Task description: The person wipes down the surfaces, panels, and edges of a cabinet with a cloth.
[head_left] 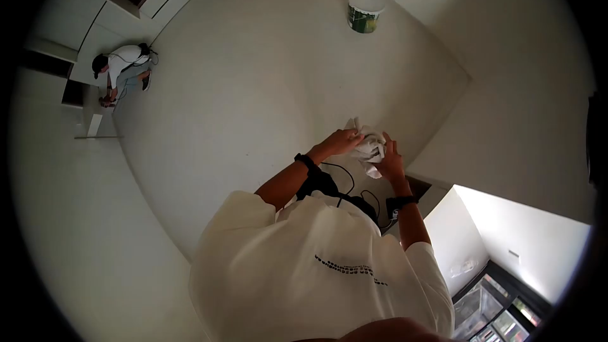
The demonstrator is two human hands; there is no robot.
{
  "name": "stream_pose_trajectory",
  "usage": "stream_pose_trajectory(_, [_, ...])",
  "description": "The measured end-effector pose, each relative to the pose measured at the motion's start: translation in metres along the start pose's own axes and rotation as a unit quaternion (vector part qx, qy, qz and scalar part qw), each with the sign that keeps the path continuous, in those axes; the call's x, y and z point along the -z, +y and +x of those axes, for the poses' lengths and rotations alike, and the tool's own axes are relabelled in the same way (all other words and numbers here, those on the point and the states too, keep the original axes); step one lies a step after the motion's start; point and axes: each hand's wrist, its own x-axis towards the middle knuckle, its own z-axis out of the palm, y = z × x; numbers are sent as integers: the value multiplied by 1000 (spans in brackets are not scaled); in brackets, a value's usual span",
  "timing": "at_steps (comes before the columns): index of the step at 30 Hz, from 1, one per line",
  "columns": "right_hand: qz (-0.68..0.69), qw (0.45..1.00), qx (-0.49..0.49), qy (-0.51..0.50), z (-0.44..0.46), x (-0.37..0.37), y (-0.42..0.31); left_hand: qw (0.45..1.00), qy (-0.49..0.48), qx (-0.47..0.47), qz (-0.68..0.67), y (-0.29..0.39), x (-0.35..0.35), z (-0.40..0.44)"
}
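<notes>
A crumpled whitish cloth (pixel 368 147) is bunched up between my two hands in front of my body. My left hand (pixel 342 142) grips its left side with the fingers closed on the fabric. On the other side, my right hand (pixel 391 161) has its fingers pressed against the cloth, curled round its edge. Part of the cloth hangs down between the hands. Both wrists carry black bands. Dark cables loop below the hands, near my waist.
A white bucket with a green label (pixel 364 11) stands on the floor (pixel 253 57) ahead. At the far left a person (pixel 125 66) crouches beside white cabinets (pixel 69 12). A wall (pixel 506 126) rises on the right. A window (pixel 500 307) shows at the lower right.
</notes>
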Motion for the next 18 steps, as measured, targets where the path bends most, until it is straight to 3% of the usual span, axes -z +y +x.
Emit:
stream_pose_trajectory(1, [21, 1000, -3, 21, 18, 5, -1, 998, -40, 37, -8, 14, 22, 1])
stream_pose_trajectory(6, [-28, 997, 67, -3, 85, 40, 30, 996, -82, -4, -40, 38, 93, 22])
stream_pose_trajectory(9, [-61, 994, 90, -16, 151, 50, 74, 988, -37, -32, -149, 72, 144, 40])
stream_pose_trajectory(12, [-50, 998, 37, 20, 201, 64, 66, 974, -8, -98, -204, 78, 170, 68])
stream_pose_trajectory(13, [-61, 994, 63, 60, 225, 68, 53, 969, 11, -104, -222, 78, 180, 80])
stream_pose_trajectory(15, [-90, 983, 106, 119, 276, 77, 34, 910, 91, -138, -379, 95, 211, 98])
stream_pose_trajectory(17, [64, 984, 149, 71, 340, 86, 53, 875, 90, -139, -455, 88, 250, 129])
stream_pose_trajectory(18, [211, 975, 45, -48, 379, 87, 62, 856, 152, -119, -480, 94, 271, 151])
